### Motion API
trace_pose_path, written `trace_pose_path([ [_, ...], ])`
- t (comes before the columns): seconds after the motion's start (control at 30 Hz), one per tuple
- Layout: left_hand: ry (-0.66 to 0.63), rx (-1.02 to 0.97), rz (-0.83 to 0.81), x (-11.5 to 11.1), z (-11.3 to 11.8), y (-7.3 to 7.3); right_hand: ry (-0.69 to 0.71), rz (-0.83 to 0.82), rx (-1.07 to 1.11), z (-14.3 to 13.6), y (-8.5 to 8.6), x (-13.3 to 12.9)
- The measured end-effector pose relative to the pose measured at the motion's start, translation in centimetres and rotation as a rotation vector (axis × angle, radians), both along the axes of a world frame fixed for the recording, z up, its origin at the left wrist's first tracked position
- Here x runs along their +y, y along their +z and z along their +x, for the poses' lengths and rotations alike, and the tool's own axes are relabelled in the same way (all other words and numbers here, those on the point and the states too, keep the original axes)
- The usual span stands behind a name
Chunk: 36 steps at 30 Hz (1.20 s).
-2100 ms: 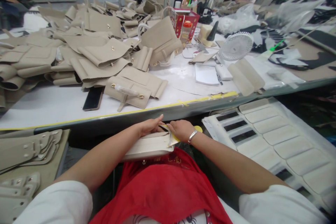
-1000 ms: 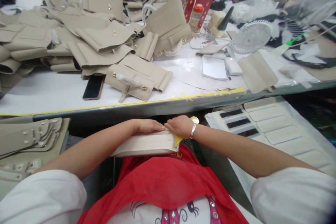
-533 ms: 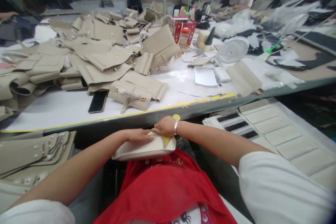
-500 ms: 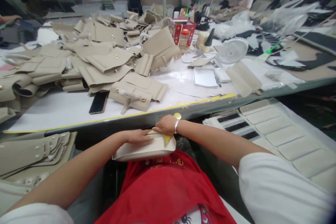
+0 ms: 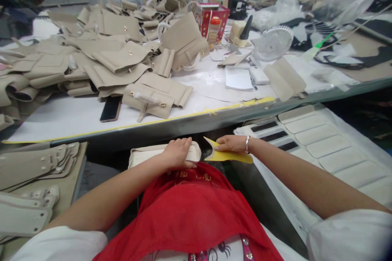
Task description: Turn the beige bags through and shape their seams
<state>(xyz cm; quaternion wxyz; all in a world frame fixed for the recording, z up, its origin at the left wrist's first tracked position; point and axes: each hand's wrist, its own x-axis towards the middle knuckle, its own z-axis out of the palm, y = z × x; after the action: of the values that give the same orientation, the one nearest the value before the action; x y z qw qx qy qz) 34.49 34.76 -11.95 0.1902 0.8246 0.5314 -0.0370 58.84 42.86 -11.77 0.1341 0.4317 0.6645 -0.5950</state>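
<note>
A cream leather piece (image 5: 147, 154) lies across my lap at the table's edge, above the red apron. My left hand (image 5: 179, 153) is wrapped over its right part, fingers together on top and thumb toward the apron. To the right, apart from the piece, my right hand (image 5: 232, 143) pinches a yellow sheet (image 5: 228, 156) with a notched left end. A silver bracelet (image 5: 247, 145) is on the right wrist.
Beige bag parts (image 5: 113, 61) pile up on the white table (image 5: 208, 98), near a phone (image 5: 110, 109) and a small fan (image 5: 273, 43). Cream panels (image 5: 330, 147) lie at right, strap pieces (image 5: 30, 167) at left.
My right hand has moved right with the yellow sheet, off the cream piece. My left hand has shifted right along the piece and now wraps it. The view has tilted down slightly.
</note>
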Motion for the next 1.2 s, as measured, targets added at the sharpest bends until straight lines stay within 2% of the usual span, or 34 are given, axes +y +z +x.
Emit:
trace_pose_path([
  [0.1, 0.03, 0.058, 0.102, -0.7, 0.7, -0.7, -0.113, -0.306, 0.195, -0.2, -0.2, -2.6],
  [0.2, 0.053, 0.093, 0.215, -1.6, 1.0, -1.3, -0.124, -0.425, 0.287, -1.3, 0.0, -4.3],
  [0.27, 0.064, 0.102, 0.272, -2.0, 1.2, -1.5, -0.14, -0.401, 0.327, -2.1, -0.1, -5.0],
  [0.37, 0.061, 0.096, 0.311, -2.4, 1.2, -1.5, -0.151, -0.217, 0.377, -2.9, -0.6, -5.4],
  [0.47, 0.065, 0.07, 0.329, -2.5, 1.0, -1.4, -0.111, -0.057, 0.443, -3.2, -1.4, -5.2],
  [0.57, 0.063, 0.032, 0.336, -2.6, 0.8, -1.4, -0.059, 0.011, 0.478, -3.3, -1.9, -4.9],
  [0.67, 0.059, 0.011, 0.34, -2.6, 0.5, -1.6, -0.065, -0.018, 0.486, -3.7, -1.9, -4.7],
  [0.8, 0.051, 0.011, 0.361, -2.5, 0.2, -1.8, -0.13, -0.1, 0.504, -4.4, -1.9, -4.5],
  [1.0, 0.033, -0.016, 0.401, -2.4, -0.4, -1.9, -0.243, -0.135, 0.46, -5.1, -2.1, -5.0],
  [1.2, -0.017, -0.061, 0.426, -2.4, -1.0, -2.1, -0.298, -0.239, 0.387, -5.6, -1.3, -5.2],
])
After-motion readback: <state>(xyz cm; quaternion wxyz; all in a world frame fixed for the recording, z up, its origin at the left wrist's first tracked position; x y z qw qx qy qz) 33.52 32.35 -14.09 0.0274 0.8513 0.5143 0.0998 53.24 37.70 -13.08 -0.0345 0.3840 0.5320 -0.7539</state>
